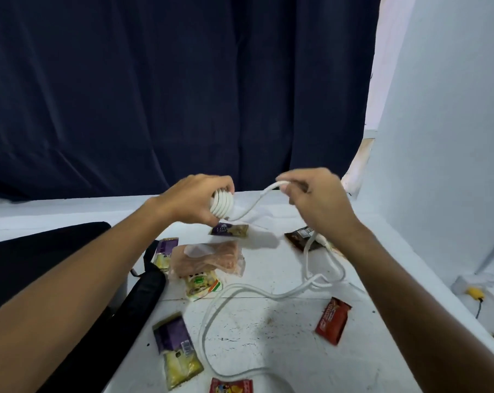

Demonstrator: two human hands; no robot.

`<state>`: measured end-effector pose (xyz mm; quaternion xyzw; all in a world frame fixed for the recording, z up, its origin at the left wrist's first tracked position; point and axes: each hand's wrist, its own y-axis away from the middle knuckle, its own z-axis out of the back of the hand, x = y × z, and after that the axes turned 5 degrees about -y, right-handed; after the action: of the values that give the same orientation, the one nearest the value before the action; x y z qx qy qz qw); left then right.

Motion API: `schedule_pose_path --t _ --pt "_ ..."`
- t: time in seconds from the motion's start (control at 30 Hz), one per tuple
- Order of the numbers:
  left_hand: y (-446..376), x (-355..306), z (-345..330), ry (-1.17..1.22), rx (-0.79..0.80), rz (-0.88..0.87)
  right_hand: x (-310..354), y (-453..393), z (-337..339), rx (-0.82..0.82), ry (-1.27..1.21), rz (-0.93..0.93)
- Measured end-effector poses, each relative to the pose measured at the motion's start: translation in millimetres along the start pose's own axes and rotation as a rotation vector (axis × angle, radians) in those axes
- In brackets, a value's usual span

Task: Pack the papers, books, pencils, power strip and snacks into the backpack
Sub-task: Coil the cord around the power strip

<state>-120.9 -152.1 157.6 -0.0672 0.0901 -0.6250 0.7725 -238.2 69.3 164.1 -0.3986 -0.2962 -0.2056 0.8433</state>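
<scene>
At frame centre, the left hand [196, 200] grips the coiled power strip cord [222, 207] while the right hand [311, 198] pinches its loose length above the desk [268, 321].

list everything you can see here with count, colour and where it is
power strip cord: one, white, part coiled in the left hand, the rest looping loose over the table
snack packets: about eight; purple and yellow near front, another by the backpack, small purple under the coil, peach at centre over a yellow-green one, brown far right, red-brown right, red at bottom edge
backpack: one, black, left on the table
table: one, white, scuffed
curtain: dark blue, behind
wall: pale, right
left hand: grip round the coil
right hand: pinches the cord
</scene>
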Motion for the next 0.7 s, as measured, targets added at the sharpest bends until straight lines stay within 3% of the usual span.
schedule_pose_path --t 0.1,0.23,0.37,0.47,0.57,0.7 --pt "10 -11 -2 0.353 0.074 -0.036 -27 -22 3 -0.065 -0.085 -0.068" --pt "22 -27 7 0.715 0.101 -0.095 -42 -23 -2 0.109 -0.293 -0.172" --pt "22 -29 7 1.125 -0.016 0.025 -37 -7 -14 0.195 -0.4 -0.164" --pt "19 -28 4 1.199 -0.091 0.088 -29 2 -22 0.303 -0.48 -0.124" --pt "18 -29 3 1.194 -0.066 0.092 -21 7 -27 0.393 -0.691 -0.182" --pt "16 -40 4 1.108 -0.049 0.054 -9 13 -42 0.336 -0.794 -0.363"
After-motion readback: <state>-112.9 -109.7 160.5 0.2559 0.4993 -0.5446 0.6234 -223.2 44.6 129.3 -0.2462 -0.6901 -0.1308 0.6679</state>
